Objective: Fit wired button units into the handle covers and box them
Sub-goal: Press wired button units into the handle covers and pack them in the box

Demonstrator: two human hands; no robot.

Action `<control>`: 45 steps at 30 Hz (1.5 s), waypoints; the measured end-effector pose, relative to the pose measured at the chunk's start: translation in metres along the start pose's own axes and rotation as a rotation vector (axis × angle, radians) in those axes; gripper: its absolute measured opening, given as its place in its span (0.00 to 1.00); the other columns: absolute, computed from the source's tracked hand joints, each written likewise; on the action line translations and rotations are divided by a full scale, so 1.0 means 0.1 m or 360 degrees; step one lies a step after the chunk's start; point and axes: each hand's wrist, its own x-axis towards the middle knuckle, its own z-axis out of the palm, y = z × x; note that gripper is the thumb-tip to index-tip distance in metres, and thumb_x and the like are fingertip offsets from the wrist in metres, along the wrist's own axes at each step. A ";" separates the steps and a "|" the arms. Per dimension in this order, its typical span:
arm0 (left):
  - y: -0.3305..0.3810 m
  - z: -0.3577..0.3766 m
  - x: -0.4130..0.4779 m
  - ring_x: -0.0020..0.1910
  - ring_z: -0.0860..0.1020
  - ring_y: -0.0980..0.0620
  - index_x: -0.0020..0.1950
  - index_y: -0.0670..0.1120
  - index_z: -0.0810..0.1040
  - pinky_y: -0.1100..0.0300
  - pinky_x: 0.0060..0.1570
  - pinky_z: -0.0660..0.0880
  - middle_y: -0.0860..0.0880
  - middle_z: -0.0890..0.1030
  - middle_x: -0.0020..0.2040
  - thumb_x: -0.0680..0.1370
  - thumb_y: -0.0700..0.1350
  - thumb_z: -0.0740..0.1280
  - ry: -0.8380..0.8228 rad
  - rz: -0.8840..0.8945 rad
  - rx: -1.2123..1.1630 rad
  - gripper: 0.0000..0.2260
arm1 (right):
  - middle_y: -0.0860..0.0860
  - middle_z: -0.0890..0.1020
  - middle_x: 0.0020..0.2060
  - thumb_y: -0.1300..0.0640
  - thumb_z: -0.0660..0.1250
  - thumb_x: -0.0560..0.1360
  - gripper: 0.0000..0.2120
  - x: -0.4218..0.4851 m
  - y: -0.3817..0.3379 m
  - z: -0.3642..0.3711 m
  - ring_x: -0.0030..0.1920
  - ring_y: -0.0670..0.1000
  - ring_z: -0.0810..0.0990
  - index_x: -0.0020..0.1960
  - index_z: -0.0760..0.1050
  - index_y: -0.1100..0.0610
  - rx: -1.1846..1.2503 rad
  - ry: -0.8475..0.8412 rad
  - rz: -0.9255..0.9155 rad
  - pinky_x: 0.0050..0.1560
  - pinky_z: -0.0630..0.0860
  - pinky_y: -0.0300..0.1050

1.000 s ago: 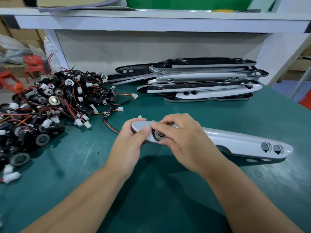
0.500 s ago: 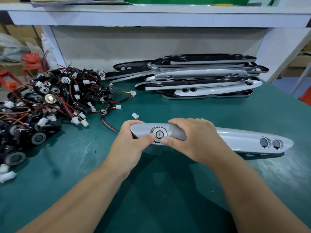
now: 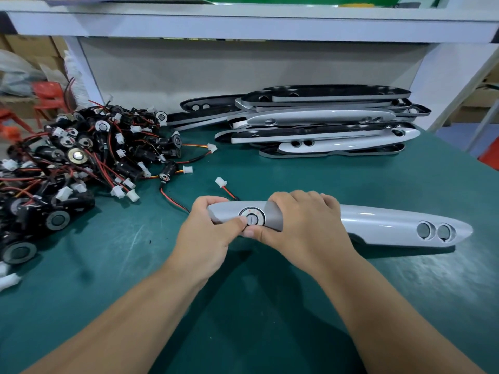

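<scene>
**Button unit sits in held handle cover**

Dark green tabletop (image 3: 405, 292) fills the view, with a white shelf frame (image 3: 243, 25) across the 12 o'clock edge. A stack of long silver-grey and black plastic handle covers (image 3: 318, 117) lies at 1 o'clock, some with the hollow side up. A tangled heap of black wired button units (image 3: 81, 163) with red and black leads and white plugs spreads from 9 to 10 o'clock.

At the centre one long glossy silver-grey handle cover (image 3: 378, 222) lies crosswise, its two-holed end pointing to 3 o'clock. The left hand (image 3: 205, 238) grips its 9 o'clock end, fingers curled behind and thumb tip on the rim of the round silver-ringed button unit (image 3: 252, 218) set in the cover's face. The right hand (image 3: 305, 228) grasps the cover just beside the button, fingers curled over the top edge, thumb under the button. A small white plug (image 3: 221, 182) on a red and black lead lies just behind the cover at 11 o'clock.
</scene>
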 end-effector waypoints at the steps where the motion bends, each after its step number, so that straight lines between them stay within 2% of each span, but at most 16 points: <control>1: 0.00 0.00 0.00 0.42 0.76 0.51 0.52 0.53 0.73 0.59 0.44 0.71 0.51 0.78 0.42 0.73 0.44 0.73 0.0013 0.0013 0.0014 0.13 | 0.43 0.74 0.43 0.21 0.45 0.61 0.38 0.00 -0.01 0.00 0.49 0.50 0.71 0.53 0.71 0.46 0.0009 0.0015 0.0000 0.59 0.60 0.47; 4: 0.02 -0.01 -0.01 0.44 0.77 0.52 0.52 0.54 0.72 0.59 0.44 0.72 0.51 0.79 0.43 0.74 0.45 0.72 -0.0025 0.0057 0.0056 0.12 | 0.43 0.74 0.43 0.21 0.46 0.61 0.37 -0.01 -0.01 -0.01 0.49 0.49 0.71 0.53 0.72 0.46 0.0069 0.0060 0.0016 0.58 0.57 0.46; 8: 0.06 -0.01 -0.03 0.53 0.80 0.45 0.52 0.52 0.71 0.45 0.59 0.74 0.45 0.81 0.51 0.75 0.50 0.68 -0.0063 0.0051 -0.0021 0.09 | 0.43 0.74 0.44 0.22 0.46 0.61 0.37 -0.01 -0.02 -0.02 0.51 0.49 0.70 0.54 0.71 0.46 0.0078 0.0073 0.0025 0.59 0.56 0.46; 11: 0.06 -0.01 -0.04 0.53 0.80 0.45 0.52 0.52 0.70 0.44 0.60 0.74 0.44 0.81 0.51 0.80 0.47 0.62 -0.0062 0.0101 0.0029 0.02 | 0.43 0.74 0.44 0.21 0.46 0.60 0.37 -0.01 -0.01 -0.02 0.50 0.49 0.69 0.54 0.71 0.46 0.0101 0.0072 0.0038 0.61 0.56 0.47; 15: 0.07 0.00 -0.03 0.54 0.79 0.43 0.53 0.52 0.69 0.43 0.61 0.72 0.43 0.81 0.52 0.81 0.48 0.60 -0.0044 0.0156 0.0102 0.02 | 0.43 0.72 0.43 0.22 0.46 0.60 0.36 -0.02 -0.05 -0.02 0.49 0.50 0.68 0.52 0.71 0.47 0.0086 0.0109 0.0094 0.62 0.56 0.49; 19: 0.08 0.01 -0.05 0.53 0.78 0.45 0.52 0.54 0.70 0.44 0.60 0.73 0.45 0.81 0.50 0.81 0.48 0.61 -0.0005 0.0219 0.0136 0.02 | 0.41 0.71 0.41 0.24 0.52 0.62 0.29 0.01 -0.07 -0.01 0.49 0.49 0.67 0.48 0.70 0.45 0.0214 0.0088 0.0174 0.64 0.55 0.50; 23: 0.11 0.01 -0.04 0.50 0.79 0.48 0.49 0.55 0.70 0.46 0.58 0.74 0.49 0.80 0.47 0.80 0.48 0.63 0.0044 0.0260 0.0158 0.03 | 0.41 0.69 0.38 0.24 0.48 0.63 0.28 0.00 -0.08 -0.01 0.46 0.47 0.65 0.45 0.68 0.44 0.0193 0.0171 0.0197 0.64 0.55 0.52; 27: 0.11 -0.03 0.00 0.54 0.78 0.39 0.50 0.50 0.73 0.39 0.60 0.72 0.44 0.81 0.50 0.76 0.49 0.67 -0.0018 0.0156 -0.0122 0.06 | 0.41 0.73 0.46 0.25 0.48 0.65 0.30 0.01 -0.03 -0.02 0.54 0.47 0.68 0.53 0.70 0.43 0.0259 0.0006 0.0123 0.69 0.48 0.53; 31: 0.06 -0.09 0.06 0.49 0.78 0.46 0.50 0.50 0.74 0.41 0.59 0.74 0.45 0.81 0.49 0.80 0.43 0.64 -0.0046 0.0187 -0.0116 0.02 | 0.37 0.71 0.61 0.24 0.52 0.62 0.37 -0.04 0.22 -0.08 0.66 0.45 0.63 0.68 0.61 0.37 0.0282 -0.0171 0.0019 0.71 0.42 0.58; 33: 0.04 -0.15 0.10 0.45 0.78 0.51 0.50 0.49 0.75 0.51 0.52 0.78 0.48 0.81 0.46 0.80 0.41 0.62 -0.0013 0.0220 -0.0207 0.04 | 0.37 0.69 0.63 0.22 0.56 0.58 0.42 -0.05 0.45 -0.15 0.68 0.46 0.61 0.70 0.56 0.35 0.0161 -0.0338 0.0128 0.70 0.45 0.62; 35: 0.07 -0.22 0.13 0.39 0.78 0.56 0.51 0.48 0.75 0.59 0.44 0.76 0.51 0.80 0.43 0.81 0.41 0.60 -0.0010 0.0199 -0.0480 0.06 | 0.38 0.71 0.59 0.23 0.61 0.57 0.41 -0.05 0.66 -0.23 0.66 0.47 0.65 0.67 0.60 0.34 0.0111 -0.0389 0.0209 0.68 0.54 0.62; 37: 0.09 -0.30 0.16 0.38 0.77 0.56 0.54 0.47 0.75 0.58 0.44 0.73 0.51 0.80 0.43 0.80 0.39 0.55 -0.0208 0.0139 -0.0843 0.10 | 0.36 0.75 0.49 0.25 0.64 0.56 0.34 -0.07 0.80 -0.31 0.56 0.45 0.72 0.58 0.67 0.36 0.0170 -0.0270 0.0168 0.59 0.66 0.52; 39: 0.11 -0.35 0.16 0.41 0.78 0.55 0.55 0.46 0.75 0.55 0.48 0.73 0.51 0.81 0.42 0.72 0.38 0.56 -0.0475 0.0128 -0.1037 0.15 | 0.37 0.76 0.41 0.26 0.65 0.56 0.28 -0.12 0.87 -0.35 0.45 0.41 0.73 0.51 0.69 0.38 0.0279 -0.0094 0.0110 0.44 0.68 0.43; 40: 0.10 -0.37 0.16 0.43 0.79 0.56 0.55 0.46 0.75 0.55 0.50 0.74 0.52 0.82 0.43 0.69 0.37 0.57 -0.0556 0.0181 -0.0939 0.17 | 0.38 0.76 0.39 0.27 0.65 0.56 0.26 -0.15 0.89 -0.36 0.43 0.40 0.73 0.49 0.69 0.38 0.0324 -0.0057 0.0097 0.40 0.68 0.42; 42: 0.05 -0.37 0.14 0.52 0.78 0.59 0.57 0.48 0.75 0.58 0.57 0.74 0.56 0.82 0.49 0.71 0.33 0.61 -0.0532 0.0357 -0.0405 0.18 | 0.38 0.77 0.39 0.27 0.65 0.56 0.27 -0.19 0.89 -0.39 0.42 0.39 0.73 0.49 0.68 0.38 0.0362 -0.0055 0.0094 0.38 0.70 0.41; 45: 0.02 -0.30 0.09 0.59 0.77 0.61 0.57 0.52 0.77 0.68 0.60 0.71 0.61 0.82 0.55 0.67 0.42 0.71 -0.0551 0.0476 -0.0020 0.19 | 0.39 0.77 0.41 0.26 0.66 0.54 0.29 -0.21 0.86 -0.41 0.43 0.39 0.73 0.51 0.67 0.37 0.0365 -0.0108 0.0066 0.42 0.72 0.43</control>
